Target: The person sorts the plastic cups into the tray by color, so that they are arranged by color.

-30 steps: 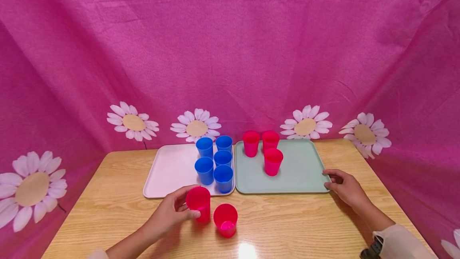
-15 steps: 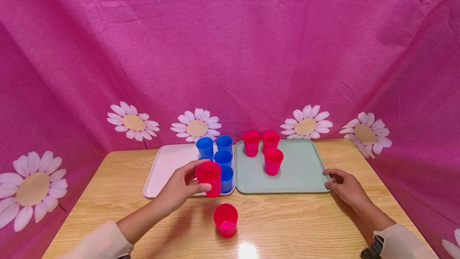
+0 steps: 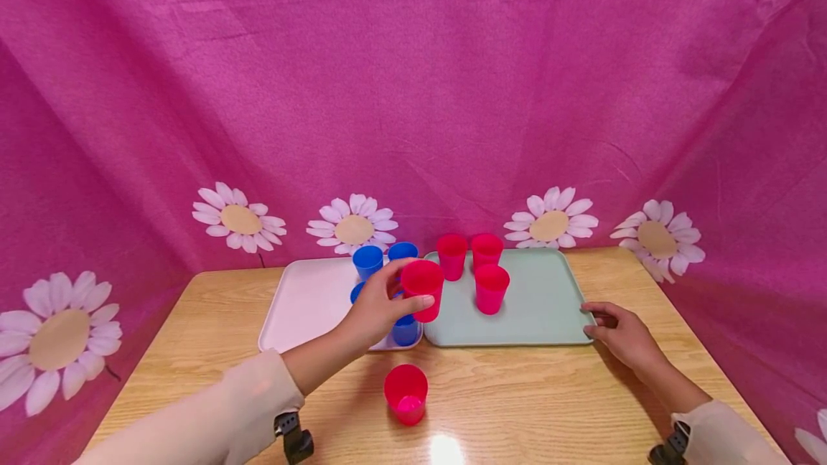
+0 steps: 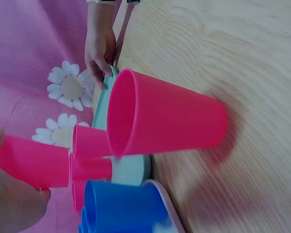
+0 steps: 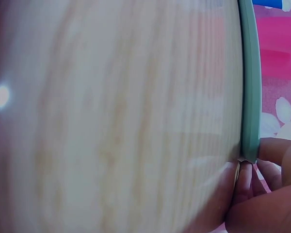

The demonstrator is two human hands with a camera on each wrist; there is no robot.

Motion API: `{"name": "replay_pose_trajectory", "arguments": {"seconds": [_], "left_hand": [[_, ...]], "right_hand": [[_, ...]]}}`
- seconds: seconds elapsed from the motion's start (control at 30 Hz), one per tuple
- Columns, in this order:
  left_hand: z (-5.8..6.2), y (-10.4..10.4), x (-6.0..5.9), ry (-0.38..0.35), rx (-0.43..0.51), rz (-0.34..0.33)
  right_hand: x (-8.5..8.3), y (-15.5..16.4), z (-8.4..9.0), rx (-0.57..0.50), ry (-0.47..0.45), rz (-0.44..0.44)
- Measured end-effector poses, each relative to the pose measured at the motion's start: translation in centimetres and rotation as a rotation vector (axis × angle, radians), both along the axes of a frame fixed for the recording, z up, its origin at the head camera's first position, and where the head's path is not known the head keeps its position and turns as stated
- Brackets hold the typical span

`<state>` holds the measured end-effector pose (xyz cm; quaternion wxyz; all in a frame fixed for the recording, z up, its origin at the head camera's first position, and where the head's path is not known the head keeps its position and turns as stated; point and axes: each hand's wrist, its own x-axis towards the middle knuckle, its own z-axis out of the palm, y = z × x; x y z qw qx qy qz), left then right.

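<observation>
Left hand grips red cup above the seam between the trays, right hand pinches green tray rim; best lower cup upright beside the other red cups.

Bright even light, glare spot on the table, wide-angle bending at edges, right wrist view blurred, perhaps too close.

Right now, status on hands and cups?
Left hand grips red plastic cup, lifted between trays. Right hand holds green tray edge. Second red cup on table.
</observation>
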<state>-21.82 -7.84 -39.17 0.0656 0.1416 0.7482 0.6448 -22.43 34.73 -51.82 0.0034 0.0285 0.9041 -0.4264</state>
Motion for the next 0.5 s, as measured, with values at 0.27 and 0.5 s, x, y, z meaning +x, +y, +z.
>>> {"name": "replay_pose_trajectory", "arguments": {"seconds": [0.27, 0.5], "left_hand": [[-0.4, 3.5, -1.3, -0.063, -0.006, 0.061], [-1.1, 6.2, -2.4, -0.088, -0.067, 0.173]], "right_hand": [[-0.1, 0.0, 0.0, 0.012, 0.006, 0.0], [-0.1, 0.0, 0.1, 0.001, -0.004, -0.005]]}}
